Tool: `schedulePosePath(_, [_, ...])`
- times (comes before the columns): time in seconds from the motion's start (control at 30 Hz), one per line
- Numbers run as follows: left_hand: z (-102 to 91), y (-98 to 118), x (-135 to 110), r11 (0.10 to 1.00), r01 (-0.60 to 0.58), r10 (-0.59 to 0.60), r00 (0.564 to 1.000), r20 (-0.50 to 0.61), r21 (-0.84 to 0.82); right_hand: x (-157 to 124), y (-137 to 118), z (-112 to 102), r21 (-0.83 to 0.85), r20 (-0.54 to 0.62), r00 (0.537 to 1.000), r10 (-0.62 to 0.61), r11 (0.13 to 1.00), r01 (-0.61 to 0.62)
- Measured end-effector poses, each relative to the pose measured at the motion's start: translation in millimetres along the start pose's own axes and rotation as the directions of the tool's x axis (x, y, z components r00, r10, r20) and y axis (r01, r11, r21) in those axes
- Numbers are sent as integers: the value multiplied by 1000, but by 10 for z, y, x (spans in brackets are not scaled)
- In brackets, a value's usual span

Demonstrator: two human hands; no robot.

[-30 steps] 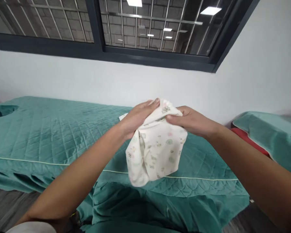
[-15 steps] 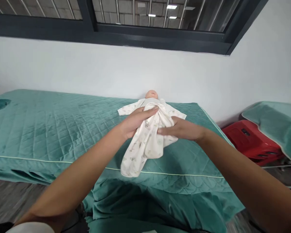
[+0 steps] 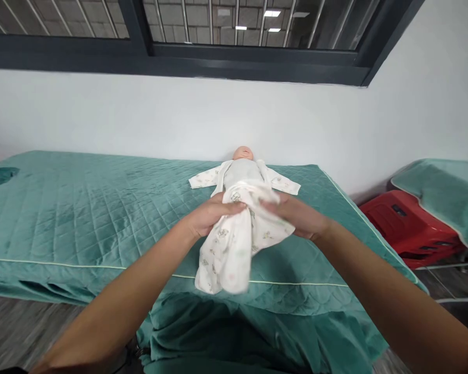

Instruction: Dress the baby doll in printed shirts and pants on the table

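Head view: quilted green cover, its soft, faintly glossy cloth stitched in a diamond lattice and edged with thin pale piping; below the piping the fabric falls in loose folds. Behind it rises a smooth, matte white wall beneath a dark, flat-faced window frame, through which slender metal bars stand before blockwork. At the right, a hard, glossy red plastic piece with slots lies partly under a second green cover. Dark grey floor shows at the lower left.

On the quilted cover, near the wall, lies a doll with a smooth, rounded, flesh-toned head at the far end. A white jacket spreads its printed sleeves flat to either side of a pale grey front. A white garment, thin and supple, bears small scattered prints; it is bunched over the doll's lower body and hangs toward the viewer in creased, tube-like lengths with rounded ends. Whether the doll's legs are inside cannot be told. The left hand pinches the bunched cloth, thumb uppermost; the right hand, its fingertips blurred, grips the opposite side.
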State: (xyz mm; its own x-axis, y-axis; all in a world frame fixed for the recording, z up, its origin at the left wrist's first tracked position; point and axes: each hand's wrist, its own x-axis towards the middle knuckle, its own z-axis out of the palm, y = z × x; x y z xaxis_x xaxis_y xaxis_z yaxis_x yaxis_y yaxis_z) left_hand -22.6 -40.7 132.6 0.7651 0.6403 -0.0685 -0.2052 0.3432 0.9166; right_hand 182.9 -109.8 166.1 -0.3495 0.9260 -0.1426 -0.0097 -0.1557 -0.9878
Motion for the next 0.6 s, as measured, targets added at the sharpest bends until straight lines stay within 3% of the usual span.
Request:
schedulePosePath(0.07, [8, -42, 30, 999, -36, 35, 996, -88, -16, -26, 125, -23, -138, 145, 982, 121, 985, -101])
schedulePosePath(0.13, [37, -127, 49, 999, -22, 17, 991, -131, -39, -34, 225, -62, -172, 154, 979, 135, 979, -108])
schedulePosePath(0.23, [103, -306, 30, 991, 10, -31, 986, -163, -132, -26, 287, -187, -75, -45, 998, 41, 996, -45])
schedulePosePath(0.3, [137, -421, -6, 986, 74, -92, 989, -118, -149, -35, 287, -297, -31, -165, 986, 21, 999, -27])
schedulePosePath(0.43, [147, -535, -48, 986, 136, -137, 991, -6, -99, -126, 376, -428, 19, -243, 967, 80, 997, -78])
schedulePosePath(0.53, [138, -534, 4, 996, 79, -81, 995, -52, -26, -203, 643, -384, 32, -297, 948, 114, 993, -110])
schedulePosePath(0.6, [139, -528, 77, 985, 44, -23, 992, -128, 166, -224, 884, -314, -16, -351, 929, 117, 991, -131])
